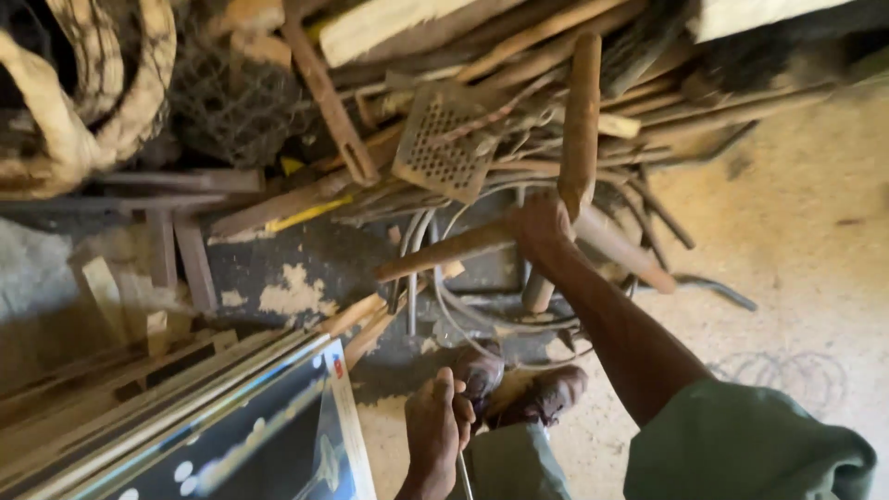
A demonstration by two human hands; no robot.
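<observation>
The right hand is stretched forward into a pile of scrap wood and is closed around a round brown wooden stick that lies almost flat and points to the left. Just beside this hand, a thicker reddish wooden handle stands nearly upright and seems to touch the knuckles, but the view is too blurred to be sure. Behind them lies a rusty perforated metal plate, tilted among long wooden slats. Pale bent wires run under the stick, down to the dusty concrete floor.

The left hand is low, near the body, clenched around a thin pale rod. Near it are 2 brown shoes. At the lower left, a flat blue printed board leans on wooden boards.
</observation>
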